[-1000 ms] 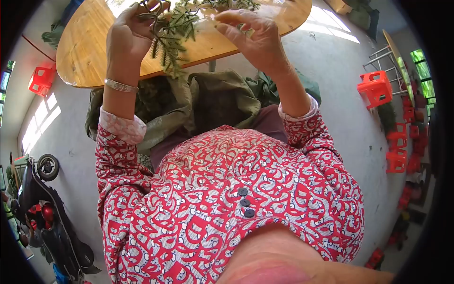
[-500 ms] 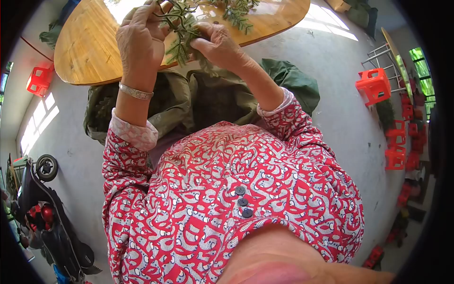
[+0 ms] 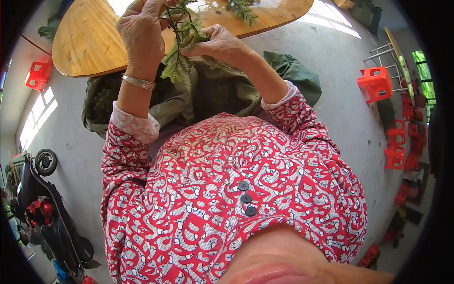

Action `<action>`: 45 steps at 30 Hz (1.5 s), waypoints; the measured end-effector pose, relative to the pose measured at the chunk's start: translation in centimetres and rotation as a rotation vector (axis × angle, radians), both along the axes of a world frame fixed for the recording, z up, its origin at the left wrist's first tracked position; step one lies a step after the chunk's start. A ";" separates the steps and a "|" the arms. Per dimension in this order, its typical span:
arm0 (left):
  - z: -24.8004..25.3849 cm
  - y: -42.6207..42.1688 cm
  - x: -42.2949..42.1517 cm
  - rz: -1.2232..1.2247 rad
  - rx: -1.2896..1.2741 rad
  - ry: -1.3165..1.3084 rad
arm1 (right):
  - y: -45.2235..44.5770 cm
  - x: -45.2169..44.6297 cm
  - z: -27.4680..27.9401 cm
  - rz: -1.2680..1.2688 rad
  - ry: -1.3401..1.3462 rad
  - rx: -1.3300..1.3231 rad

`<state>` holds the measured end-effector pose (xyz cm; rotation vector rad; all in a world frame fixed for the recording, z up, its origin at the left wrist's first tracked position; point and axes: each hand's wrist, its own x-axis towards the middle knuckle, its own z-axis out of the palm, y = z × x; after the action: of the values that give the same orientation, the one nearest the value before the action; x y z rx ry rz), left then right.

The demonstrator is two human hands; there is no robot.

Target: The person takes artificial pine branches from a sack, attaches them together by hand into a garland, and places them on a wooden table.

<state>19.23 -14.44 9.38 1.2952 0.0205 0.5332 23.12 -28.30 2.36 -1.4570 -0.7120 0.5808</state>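
Note:
My left hand (image 3: 144, 35), with a silver bracelet (image 3: 138, 82) at the wrist, is closed on the stems of a green artificial-looking pine branch (image 3: 176, 61). Its fingertips are partly cut off by the top edge of the view. From the right, my right hand (image 3: 221, 45) grips side sprigs of the same branch between thumb and fingers. The needles hang down between both hands, just in front of the table's near edge. Another pine sprig (image 3: 242, 10) lies on the wooden table (image 3: 90, 42) beyond my right hand.
Open dark-green sacks (image 3: 189, 94) stand below my hands, greenery inside the left one. A green cloth or bag (image 3: 293, 73) lies to their right. Red plastic stools stand at the left (image 3: 38, 75) and right (image 3: 375, 85). A black scooter (image 3: 54, 222) is at lower left.
The branch has shifted slightly, its lower sprig now hanging lower and toward my left wrist. My right hand has moved a little along the sprigs. The view has tilted slightly.

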 end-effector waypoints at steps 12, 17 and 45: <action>-1.5 1.7 -0.5 0.055 0.421 0.058 | -1.9 -2.7 2.3 0.118 0.254 0.018; 0.4 6.4 -3.1 -0.506 0.848 0.394 | -3.3 -2.2 2.2 0.353 0.137 -0.026; -2.1 7.7 -10.5 -1.137 0.801 0.635 | -0.1 -5.8 -0.1 0.746 0.211 -0.217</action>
<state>8.69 -6.73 7.29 1.9276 -0.4166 -0.9461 17.35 -28.45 2.24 -1.2711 -1.0470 1.3986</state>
